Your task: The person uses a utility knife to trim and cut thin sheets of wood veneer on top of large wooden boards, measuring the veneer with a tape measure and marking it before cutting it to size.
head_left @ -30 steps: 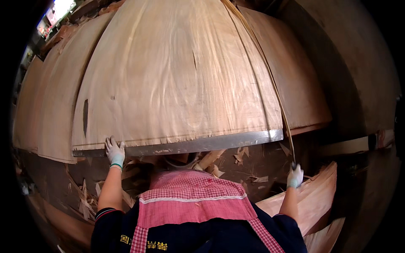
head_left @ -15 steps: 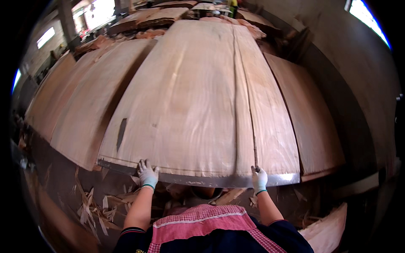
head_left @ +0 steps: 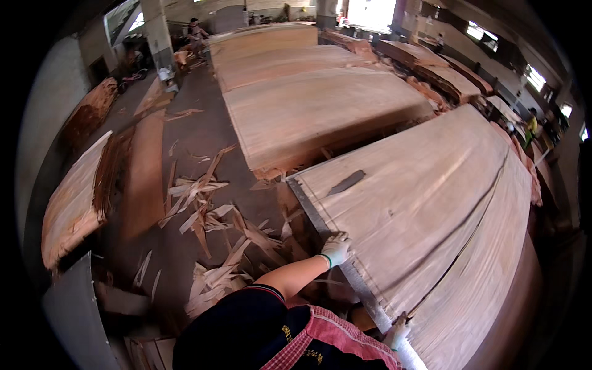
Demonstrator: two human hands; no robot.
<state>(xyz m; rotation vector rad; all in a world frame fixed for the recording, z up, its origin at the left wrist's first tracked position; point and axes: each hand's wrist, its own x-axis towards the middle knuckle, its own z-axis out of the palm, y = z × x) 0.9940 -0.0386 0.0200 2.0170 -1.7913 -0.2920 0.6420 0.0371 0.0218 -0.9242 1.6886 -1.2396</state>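
Note:
A large pale wood veneer sheet lies in front of me, with a grey metal edge along its near side. A long dark split runs down it, and a dark elongated gap shows near its left corner. My left hand, in a white glove with a green cuff, rests on the near edge with its fingers laid over the sheet. My right hand, gloved too, is closed at the near end of the split. Something small and dark is at its fingertips, too little to name.
Stacked veneer stands beyond the sheet's left side. Torn veneer scraps litter the floor on the left, near another stack. A pillar and a person are at the far left; another person is at the far right.
My view has swung to the left, so the sheet now lies slanted on the right and the floor shows. Both hands stay at the sheet's near edge.

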